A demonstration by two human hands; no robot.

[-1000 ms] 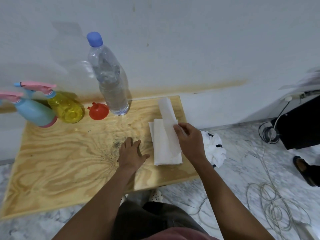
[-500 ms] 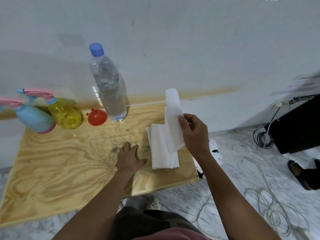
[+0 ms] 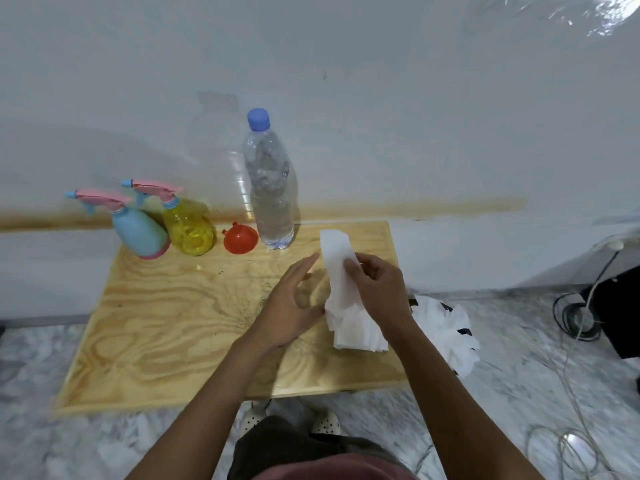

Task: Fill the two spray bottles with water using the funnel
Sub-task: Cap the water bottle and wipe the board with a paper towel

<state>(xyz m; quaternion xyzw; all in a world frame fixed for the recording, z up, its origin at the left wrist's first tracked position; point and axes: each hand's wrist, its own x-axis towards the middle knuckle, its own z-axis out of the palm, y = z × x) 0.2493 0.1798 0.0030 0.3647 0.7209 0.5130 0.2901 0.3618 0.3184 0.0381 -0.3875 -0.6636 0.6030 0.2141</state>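
Observation:
A blue spray bottle [image 3: 138, 233] and a yellow spray bottle [image 3: 188, 226], both with pink trigger heads, stand at the back left of the wooden board [image 3: 166, 327]. To their right lies a red funnel [image 3: 240, 239], then a tall clear water bottle [image 3: 270, 199] with a blue cap on. My right hand [image 3: 375, 289] pinches a white paper tissue [image 3: 337, 268] and holds it up above a stack of tissues [image 3: 356, 332]. My left hand [image 3: 291, 306] hovers open just left of that tissue, its fingers spread.
The board sits low against a white wall. A crumpled white bag [image 3: 443, 327] lies on the marble floor beside the board's right edge. Cables [image 3: 575, 403] trail over the floor at right, near a black object [image 3: 620, 313]. My shoes [image 3: 287, 415] show below the board's front edge.
My right hand has lifted one tissue off the stack. My left hand has risen from the board and moved right toward the tissue. The camera has tilted, so the bottles sit nearer the centre.

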